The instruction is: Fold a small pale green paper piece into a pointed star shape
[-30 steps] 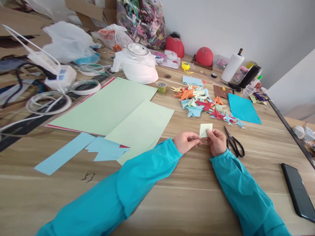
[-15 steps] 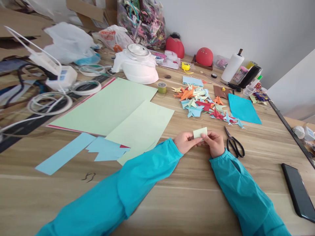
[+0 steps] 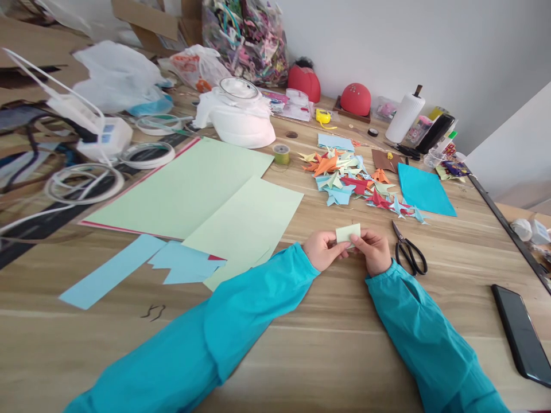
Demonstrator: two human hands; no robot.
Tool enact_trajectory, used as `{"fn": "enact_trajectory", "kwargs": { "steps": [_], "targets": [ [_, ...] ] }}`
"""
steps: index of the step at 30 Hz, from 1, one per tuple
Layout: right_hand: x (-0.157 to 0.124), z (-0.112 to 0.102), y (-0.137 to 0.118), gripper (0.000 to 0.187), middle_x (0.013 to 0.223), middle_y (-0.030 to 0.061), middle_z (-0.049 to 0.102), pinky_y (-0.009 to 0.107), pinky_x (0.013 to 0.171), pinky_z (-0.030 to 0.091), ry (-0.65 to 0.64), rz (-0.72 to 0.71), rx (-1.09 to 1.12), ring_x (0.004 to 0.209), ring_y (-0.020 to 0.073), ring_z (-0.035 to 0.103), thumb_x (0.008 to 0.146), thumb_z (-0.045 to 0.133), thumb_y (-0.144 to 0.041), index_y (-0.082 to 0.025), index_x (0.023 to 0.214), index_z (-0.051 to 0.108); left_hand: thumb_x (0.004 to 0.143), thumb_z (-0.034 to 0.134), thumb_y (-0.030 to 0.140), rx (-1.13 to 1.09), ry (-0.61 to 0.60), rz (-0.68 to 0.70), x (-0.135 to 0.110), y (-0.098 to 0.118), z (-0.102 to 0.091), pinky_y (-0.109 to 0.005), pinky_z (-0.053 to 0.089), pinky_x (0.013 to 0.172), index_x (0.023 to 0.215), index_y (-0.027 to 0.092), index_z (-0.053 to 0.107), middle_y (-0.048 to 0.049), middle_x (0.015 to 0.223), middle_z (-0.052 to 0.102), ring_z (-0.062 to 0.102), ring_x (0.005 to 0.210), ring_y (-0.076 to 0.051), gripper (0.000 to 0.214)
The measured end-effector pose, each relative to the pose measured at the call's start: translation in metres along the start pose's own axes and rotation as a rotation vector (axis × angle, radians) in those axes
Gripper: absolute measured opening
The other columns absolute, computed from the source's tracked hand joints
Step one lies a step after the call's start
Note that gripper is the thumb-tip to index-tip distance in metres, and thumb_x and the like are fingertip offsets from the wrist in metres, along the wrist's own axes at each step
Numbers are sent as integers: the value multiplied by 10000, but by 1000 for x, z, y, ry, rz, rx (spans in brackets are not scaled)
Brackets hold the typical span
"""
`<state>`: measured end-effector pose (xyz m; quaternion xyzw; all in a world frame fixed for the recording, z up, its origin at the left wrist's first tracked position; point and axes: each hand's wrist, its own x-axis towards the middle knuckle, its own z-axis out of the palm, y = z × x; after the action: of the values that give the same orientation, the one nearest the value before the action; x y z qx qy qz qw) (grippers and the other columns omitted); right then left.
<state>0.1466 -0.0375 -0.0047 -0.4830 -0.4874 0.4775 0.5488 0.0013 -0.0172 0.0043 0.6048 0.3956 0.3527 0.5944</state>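
Note:
Both my hands meet just above the wooden table [image 3: 327,350] and pinch one small pale green piece of paper [image 3: 348,233], folded flat. My left hand [image 3: 322,250] grips its left edge with thumb and fingers. My right hand [image 3: 375,250] holds the right side, fingers curled. Both arms wear teal sleeves. Black scissors [image 3: 408,254] lie right beside my right hand. A heap of folded paper shapes [image 3: 350,179] in orange, blue, red and green lies just beyond the hands.
Large pale green sheets [image 3: 202,195] and light blue offcuts [image 3: 142,265] lie left. A teal sheet [image 3: 424,189] sits far right, a black phone [image 3: 519,335] near the right edge. A white kettle [image 3: 236,115], tape rolls, plastic bags, a paper-towel roll [image 3: 404,117] and red domes crowd the back.
The small green paper went from an upright square with a crease to a flatter, narrower folded strip between my fingers. Both hands stayed in place.

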Motion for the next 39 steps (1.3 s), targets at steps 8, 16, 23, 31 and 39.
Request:
{"fn": "enact_trajectory", "kwargs": {
  "steps": [8,16,23,31,39],
  "targets": [
    [1,0,0,150,511,-19,568,205,422,339,-1,6,2,441,71,435,656,673,-308,-163,628,649,678,594,308,26,9,-4,1,2,-1,-212,443,487,655,101,640,-36,532,628,542,467,-102,213],
    [2,-1,0,146,490,-27,538,219,434,347,-11,-31,50,448,80,443,637,693,-260,-173,542,623,658,622,326,-46,-31,-6,1,0,0,-222,466,505,732,99,669,-45,557,646,575,498,-120,243],
    [2,-1,0,162,480,-30,529,211,431,346,-4,-32,85,444,74,441,636,697,-254,-169,523,619,687,597,346,-19,-11,23,0,1,0,-220,456,489,687,97,654,-43,537,627,553,479,-112,255],
    [0,2,-2,303,486,-9,541,223,433,384,38,59,-14,434,94,484,707,598,-421,-142,587,602,676,601,316,-48,10,-1,0,2,-2,-209,446,470,643,99,626,-25,501,606,533,444,-98,221],
    [-2,3,-9,274,462,-28,509,223,446,337,-60,3,-86,433,82,432,686,631,-384,-156,559,549,643,628,291,-88,-2,-28,2,0,0,-213,462,476,636,102,639,-38,526,632,562,461,-109,189]
  ]
}}
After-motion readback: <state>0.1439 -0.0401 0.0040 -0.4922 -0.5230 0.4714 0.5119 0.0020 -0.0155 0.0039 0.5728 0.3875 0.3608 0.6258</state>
